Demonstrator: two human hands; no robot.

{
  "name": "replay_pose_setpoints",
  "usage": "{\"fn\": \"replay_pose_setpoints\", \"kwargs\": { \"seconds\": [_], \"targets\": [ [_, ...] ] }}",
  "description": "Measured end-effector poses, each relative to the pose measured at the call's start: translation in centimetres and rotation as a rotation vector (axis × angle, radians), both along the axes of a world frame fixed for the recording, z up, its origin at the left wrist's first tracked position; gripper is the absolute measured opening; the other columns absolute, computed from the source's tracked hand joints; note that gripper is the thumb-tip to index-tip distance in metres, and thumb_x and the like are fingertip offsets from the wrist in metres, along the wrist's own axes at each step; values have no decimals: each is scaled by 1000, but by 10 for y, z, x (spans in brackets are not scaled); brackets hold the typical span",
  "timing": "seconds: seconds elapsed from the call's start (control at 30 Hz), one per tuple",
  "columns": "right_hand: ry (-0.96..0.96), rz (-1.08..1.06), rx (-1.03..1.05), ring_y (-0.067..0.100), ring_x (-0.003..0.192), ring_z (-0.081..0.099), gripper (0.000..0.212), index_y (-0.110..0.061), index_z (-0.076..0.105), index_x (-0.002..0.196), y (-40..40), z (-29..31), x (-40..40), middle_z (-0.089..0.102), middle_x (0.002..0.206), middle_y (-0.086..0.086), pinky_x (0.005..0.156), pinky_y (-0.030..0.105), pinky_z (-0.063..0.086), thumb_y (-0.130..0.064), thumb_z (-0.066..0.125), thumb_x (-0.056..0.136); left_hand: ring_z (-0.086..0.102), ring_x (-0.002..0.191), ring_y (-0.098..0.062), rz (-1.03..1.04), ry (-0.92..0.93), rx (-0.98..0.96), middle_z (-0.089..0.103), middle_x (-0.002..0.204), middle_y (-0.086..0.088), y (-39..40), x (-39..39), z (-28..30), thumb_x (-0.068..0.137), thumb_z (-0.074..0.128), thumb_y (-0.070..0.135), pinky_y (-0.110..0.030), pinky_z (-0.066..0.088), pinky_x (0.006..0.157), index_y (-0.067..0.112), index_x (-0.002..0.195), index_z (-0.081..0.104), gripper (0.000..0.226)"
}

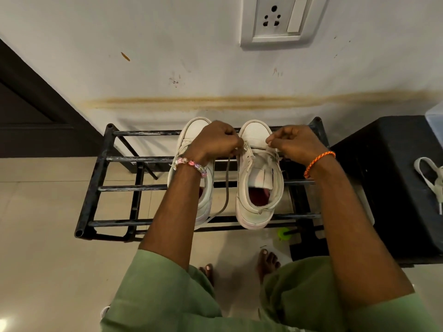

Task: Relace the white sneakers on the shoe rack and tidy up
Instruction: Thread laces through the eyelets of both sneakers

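Two white sneakers stand side by side on the black metal shoe rack (pixel 105 159), toes toward the wall. My left hand (pixel 215 142) hovers over the left sneaker (pixel 206 202) and grips one end of the lace (pixel 226 188), which hangs down between the shoes. My right hand (pixel 292 144) is over the right sneaker (pixel 260 188) and pinches the other lace end near the front eyelets. The right sneaker's tongue is pulled up and its red insole shows.
A black cabinet (pixel 388 183) stands to the right of the rack with a white strap-like item (pixel 431 178) on top. A green toy (pixel 282 233) lies on the tiled floor by my bare feet (pixel 268 259). A socket plate (pixel 275 19) is on the wall above.
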State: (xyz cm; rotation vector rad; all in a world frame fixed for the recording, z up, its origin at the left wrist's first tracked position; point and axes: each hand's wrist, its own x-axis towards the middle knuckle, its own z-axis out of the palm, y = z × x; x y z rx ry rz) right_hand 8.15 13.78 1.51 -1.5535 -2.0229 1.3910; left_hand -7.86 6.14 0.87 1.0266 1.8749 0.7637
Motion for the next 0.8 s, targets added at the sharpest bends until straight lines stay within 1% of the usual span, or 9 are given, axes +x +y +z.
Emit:
{"fn": "replay_pose_setpoints", "kwargs": {
  "seconds": [0.07, 0.13, 0.27, 0.37, 0.5, 0.6, 0.67, 0.73, 0.8],
  "targets": [
    [-190, 129, -49, 11, 78, 52, 11, -13, 62, 83, -4, 11, 5, 60, 86, 1, 65, 21, 44, -23, 66, 87, 66, 64, -5, 18, 6, 30, 70, 79, -3, 2, -3, 2, 85, 62, 9, -19, 54, 64, 3, 88, 69, 10],
    [-342, 216, -87, 14, 85, 51, 23, -14, 57, 90, -14, 16, 6, 53, 87, -3, 73, 28, 44, -32, 70, 82, 66, 59, -3, 64, -86, 39, 71, 84, -8, 5, -6, 6, 87, 60, 6, -15, 52, 58, -4, 93, 67, 14],
    [-445, 173, 102, 28, 103, 55, 44, -8, 47, 121, -35, 4, 3, 55, 117, 13, 78, 30, 43, -19, 67, 83, 67, 64, -10, 26, -131, -48, 72, 92, -15, 5, -5, 6, 85, 67, 11, -15, 53, 56, -2, 95, 68, 17],
    [-443, 136, 164, 29, 100, 55, 39, -5, 48, 119, -37, -1, 1, 57, 113, 16, 75, 30, 43, -15, 63, 84, 68, 70, -11, -89, -23, -131, 72, 83, -5, 3, -1, -1, 79, 76, 26, -17, 55, 62, 4, 94, 70, 27],
    [-452, 143, 182, 26, 89, 51, 33, -3, 53, 112, -33, 1, -4, 59, 108, 15, 70, 26, 37, -12, 64, 82, 71, 80, -22, -21, 15, -76, 72, 87, -13, 4, 1, -5, 79, 75, 13, -31, 58, 80, 2, 91, 72, 17],
    [-453, 153, 143, 26, 95, 53, 34, -3, 54, 113, -29, 2, -6, 59, 110, 15, 71, 26, 38, -12, 64, 82, 71, 78, -22, 39, -19, -75, 73, 84, -13, 5, 0, -1, 76, 76, 9, -31, 58, 78, 0, 88, 73, 15],
    [-458, 173, 117, 25, 96, 53, 35, -3, 53, 115, -26, 3, -5, 58, 112, 15, 72, 26, 38, -12, 64, 83, 69, 68, -17, 71, -28, -71, 72, 80, -11, 4, 0, 4, 76, 76, 9, -28, 59, 70, -1, 85, 73, 14],
    [-461, 190, 95, 26, 96, 54, 31, -4, 54, 110, -25, 5, -4, 58, 111, 16, 71, 26, 38, -11, 65, 83, 69, 63, -13, 144, -156, -39, 72, 79, -10, 2, -1, 15, 78, 73, 4, -22, 57, 62, -3, 84, 70, 9],
    [-461, 193, 81, 29, 97, 58, 13, -9, 53, 89, -23, 6, -2, 59, 105, 17, 71, 29, 44, -9, 64, 82, 71, 70, -17, 252, -392, 51, 72, 84, -14, 0, -8, 26, 80, 69, 1, -23, 58, 66, -4, 85, 68, 7]
  ]
}}
